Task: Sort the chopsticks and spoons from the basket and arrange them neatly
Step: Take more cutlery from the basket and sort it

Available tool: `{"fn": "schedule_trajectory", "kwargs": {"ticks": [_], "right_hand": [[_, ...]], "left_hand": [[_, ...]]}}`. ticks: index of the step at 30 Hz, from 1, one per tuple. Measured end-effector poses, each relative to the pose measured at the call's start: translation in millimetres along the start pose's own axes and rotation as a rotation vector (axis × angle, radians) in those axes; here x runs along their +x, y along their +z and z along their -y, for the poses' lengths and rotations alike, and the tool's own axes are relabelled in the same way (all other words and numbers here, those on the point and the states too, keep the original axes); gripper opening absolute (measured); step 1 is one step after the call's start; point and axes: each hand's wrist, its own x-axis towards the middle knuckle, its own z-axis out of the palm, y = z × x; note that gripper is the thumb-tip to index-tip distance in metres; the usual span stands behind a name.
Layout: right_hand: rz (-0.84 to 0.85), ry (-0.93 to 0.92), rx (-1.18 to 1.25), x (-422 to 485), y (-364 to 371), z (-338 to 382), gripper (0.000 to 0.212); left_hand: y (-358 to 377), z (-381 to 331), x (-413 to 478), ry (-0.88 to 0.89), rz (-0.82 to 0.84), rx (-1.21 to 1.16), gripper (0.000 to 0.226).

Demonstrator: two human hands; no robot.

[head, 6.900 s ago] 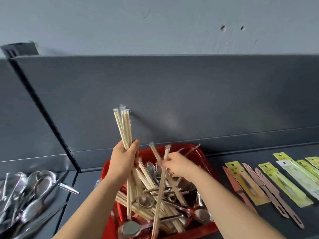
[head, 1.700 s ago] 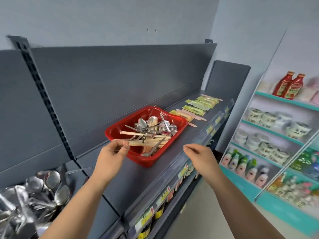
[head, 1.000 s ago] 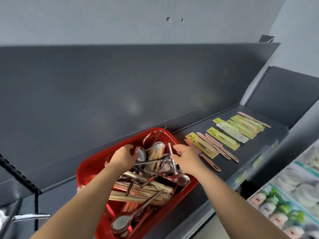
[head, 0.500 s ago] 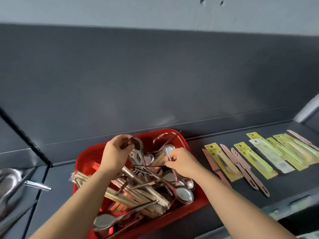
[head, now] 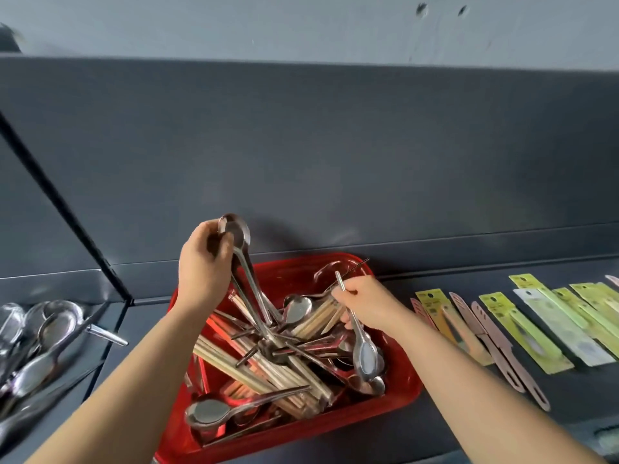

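Shiny steel spoons (head: pixel 296 311) and pale wooden chopsticks (head: pixel 234 360) lie tangled in the red plastic basket (head: pixel 294 262). Our left hand (head: pixel 201 262) grips long-handled spoons (head: pixel 234 232) by the bowls above its back; our right hand (head: pixel 365 303) pinches one spoon (head: pixel 366 358) inside.

You're standing at a shop display: a dark grey metal shelf (head: pixel 144 316) with a tall back panel (head: pixel 335 162) and a dark upright (head: pixel 67 209) dividing the bays. Right of your right hand (head: pixel 365 303), carded packs (head: pixel 522 333) lie in a row. Left of your left hand (head: pixel 201 266), loose spoons (head: pixel 43 336) fill the next bay.
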Motion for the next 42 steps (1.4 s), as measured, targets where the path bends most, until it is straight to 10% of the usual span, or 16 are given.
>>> {"fn": "schedule_trajectory", "kwargs": {"ticks": [9, 15, 23, 42], "right_hand": [[0.152, 0.156, -0.284, 2, 5, -7, 0.015], [0.011, 0.151, 0.149, 5, 4, -7, 0.029], [-0.182, 0.006, -0.012, 24, 4, -5, 0.039], [-0.263, -0.013, 0.212, 53, 19, 14, 0.026]], "left_hand": [[39, 22, -32, -0.143, 0.452, 0.266, 0.026], [63, 21, -36, -0.111, 0.586, 0.366, 0.019], [76, 26, -41, -0.132, 0.735, 0.501, 0.019], [10, 20, -5, -0.233, 0.29, 0.008, 0.011]]}}
